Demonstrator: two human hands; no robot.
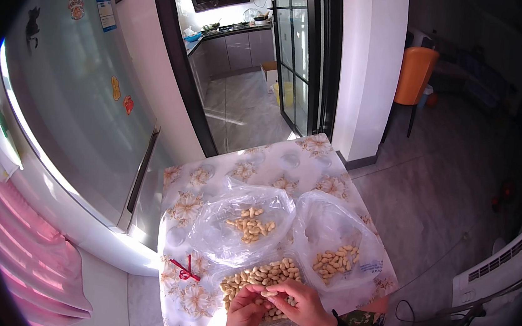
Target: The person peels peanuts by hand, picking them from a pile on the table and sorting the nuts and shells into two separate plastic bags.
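Observation:
Over a clear tray of unshelled peanuts (237,281), my two hands meet at the fingertips. My right hand (305,307), with a black band at the wrist, pinches a peanut (268,293) between thumb and fingers. Curled in from the other side, my left hand (245,315) has its fingertips closed at the same peanut. Its palm is hidden. Beyond the tray lies an open clear plastic bag (208,224) with a small heap of peanuts (251,228) on it. A second clear bag (312,221) on the right holds another heap of peanuts (334,262).
A flowered cloth (222,172) covers the table. Red-handled scissors (185,271) lie left of the tray. A grey fridge (80,83) stands at the left, above a pink cloth (27,241). Behind are a glass door (293,59), a kitchen, and an orange chair (415,77).

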